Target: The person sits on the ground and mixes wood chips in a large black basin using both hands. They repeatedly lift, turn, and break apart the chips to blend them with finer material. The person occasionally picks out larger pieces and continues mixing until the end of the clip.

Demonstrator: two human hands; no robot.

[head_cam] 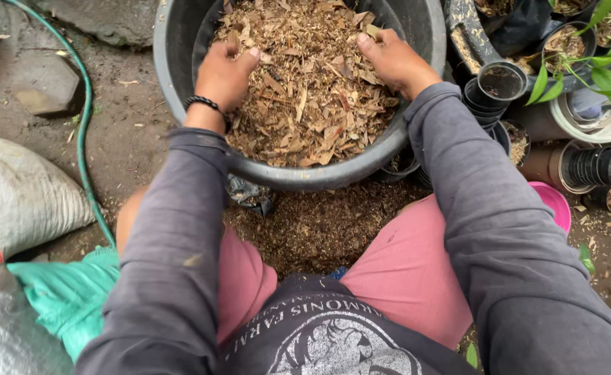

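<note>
The black tub (180, 90) stands on the ground directly in front of the seated person, between the knees and slightly forward of them. It is filled almost to the rim with dry leaf and wood-chip mix (305, 90), brown and tan in colour.

Left hand (223, 75): pressed into the mix at the left side of the tub. The grip is half-curled, with the fingertips buried in the material and the thumb lying on top. A black bead bracelet (203, 103) sits at the wrist. Whether the fingers close on a handful cannot be told, since they are hidden under the chips.

Right hand (392, 61): placed at the right side of the tub, close to the inner wall. The fingers are bent down into the mix, with the knuckles and thumb exposed. The state of this grip is likewise hidden.

The mix therefore lies between, under and partly around both hands.

Surroundings: spilled mix (319, 226) covers the ground below the tub. A green hose (83, 118) runs along the left. A white sack (14, 198) lies at far left. Stacked black nursery pots (493, 90) and a pink bowl (555, 203) stand to the right.
</note>
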